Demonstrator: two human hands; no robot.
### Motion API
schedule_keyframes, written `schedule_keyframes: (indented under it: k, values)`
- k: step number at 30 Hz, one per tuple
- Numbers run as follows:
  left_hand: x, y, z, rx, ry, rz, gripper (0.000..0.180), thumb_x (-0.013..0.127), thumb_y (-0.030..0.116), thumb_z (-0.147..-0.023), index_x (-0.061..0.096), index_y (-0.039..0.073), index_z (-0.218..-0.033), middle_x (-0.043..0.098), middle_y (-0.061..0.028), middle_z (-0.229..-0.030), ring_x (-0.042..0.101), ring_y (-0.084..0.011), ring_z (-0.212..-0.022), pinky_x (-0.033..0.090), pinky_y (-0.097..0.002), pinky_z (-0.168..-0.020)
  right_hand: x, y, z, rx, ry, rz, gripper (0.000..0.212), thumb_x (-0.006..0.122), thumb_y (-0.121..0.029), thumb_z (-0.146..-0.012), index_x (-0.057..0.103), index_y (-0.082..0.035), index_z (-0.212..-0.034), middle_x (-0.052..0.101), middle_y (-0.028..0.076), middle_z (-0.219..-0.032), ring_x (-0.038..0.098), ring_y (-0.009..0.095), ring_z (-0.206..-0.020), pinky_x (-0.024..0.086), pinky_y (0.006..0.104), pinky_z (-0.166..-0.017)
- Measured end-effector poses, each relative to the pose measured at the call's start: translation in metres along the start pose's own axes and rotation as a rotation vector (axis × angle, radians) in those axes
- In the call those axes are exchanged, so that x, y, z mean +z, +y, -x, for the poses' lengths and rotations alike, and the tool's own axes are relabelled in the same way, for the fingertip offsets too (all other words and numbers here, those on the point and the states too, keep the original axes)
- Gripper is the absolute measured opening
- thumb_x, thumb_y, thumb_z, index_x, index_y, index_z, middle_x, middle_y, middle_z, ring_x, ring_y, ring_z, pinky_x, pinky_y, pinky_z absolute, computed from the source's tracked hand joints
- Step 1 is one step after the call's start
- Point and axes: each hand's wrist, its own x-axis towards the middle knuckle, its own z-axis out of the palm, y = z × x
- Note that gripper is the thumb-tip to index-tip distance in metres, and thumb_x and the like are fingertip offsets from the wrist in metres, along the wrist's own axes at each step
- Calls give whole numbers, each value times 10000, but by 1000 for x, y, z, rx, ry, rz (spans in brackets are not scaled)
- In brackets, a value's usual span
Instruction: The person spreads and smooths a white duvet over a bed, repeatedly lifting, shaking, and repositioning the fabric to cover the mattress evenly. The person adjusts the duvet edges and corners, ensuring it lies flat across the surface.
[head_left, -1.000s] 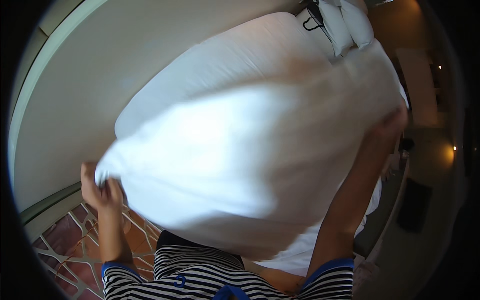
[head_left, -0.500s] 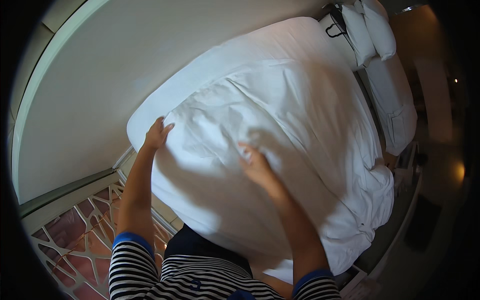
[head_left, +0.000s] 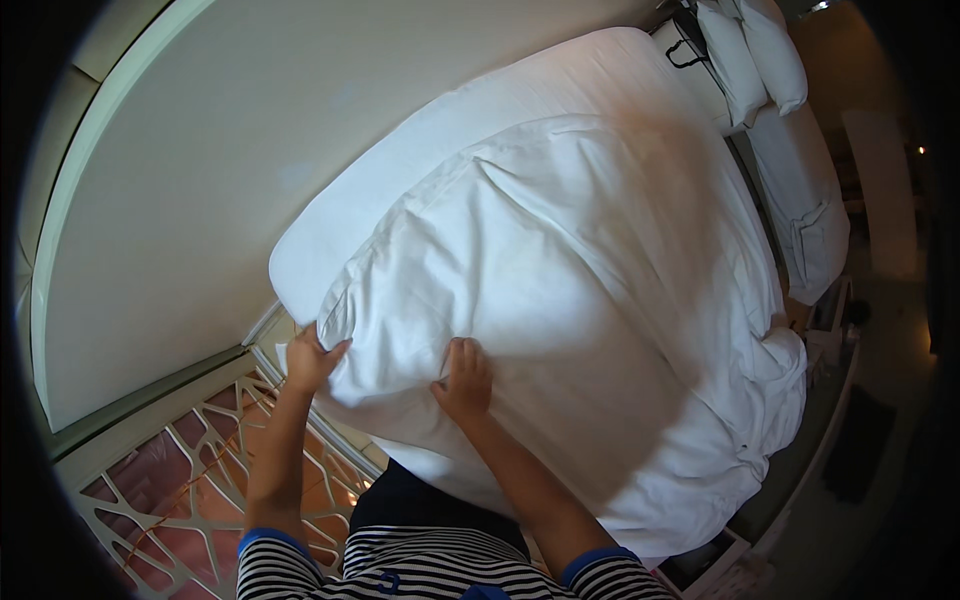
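Observation:
A white duvet (head_left: 560, 260) lies wrinkled over a bed, its far edge folded in a curve across the white mattress (head_left: 400, 160). At the near left corner, my left hand (head_left: 312, 360) is closed on the duvet's edge, with the thumb over the cloth. To its right, my right hand (head_left: 465, 380) grips a raised part of the duvet, fingers curled into the fabric. Between the two hands the cloth is lifted and hangs in folds. On the right side the duvet is bunched in a heap.
A pale wall (head_left: 250, 180) runs along the bed's left side. Below left is a white lattice panel (head_left: 190, 450). White pillows (head_left: 770, 60) and a white bag with a black handle (head_left: 690, 70) sit at the far right, by another white padded seat or bed (head_left: 805, 200).
Both hands have come nearer to me, drawing the duvet's left corner along. My right hand has moved left and taken hold of the cloth. The view has shifted slightly.

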Motion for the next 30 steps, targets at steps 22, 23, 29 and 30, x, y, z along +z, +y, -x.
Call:
schedule_keyframes:
  k: [22, 23, 29, 30]
  values:
    - [43, -128, -4, -268, 31, 185, 168, 443, 160, -824, 447, 71, -966, 567, -183, -805, 543, -346, -772, 422, -395, -659, 20, 37, 80, -115, -32, -105, 430, 556, -116, -657, 455, 4, -1057, 429, 171, -1113, 422, 314, -1010, 347, 396, -837]
    - [36, -103, -10, -249, 51, 91, 142, 436, 156, -825, 440, 67, -935, 562, -195, -787, 539, -364, -750, 420, -412, -627, 18, 37, 84, -88, -57, -122, 424, 557, -116, -657, 460, 4, -1051, 430, 172, -1112, 423, 315, -1010, 344, 395, -841]
    - [-27, -56, -60, -90, 198, 35, 183, 427, -34, -752, 429, 33, -922, 513, -137, -724, 499, -202, -637, 413, -283, -604, 27, 37, 116, 19, -24, -180, 409, 551, -108, -665, 464, 2, -1050, 429, 167, -1123, 422, 299, -1019, 350, 390, -851]
    - [-36, -49, -74, -110, 156, -69, 244, 405, -59, -727, 427, 33, -952, 526, -105, -759, 502, -179, -678, 413, -278, -614, 24, 35, 123, 40, -17, -231, 405, 550, -111, -672, 463, 1, -1052, 429, 167, -1124, 419, 299, -1027, 346, 389, -857]
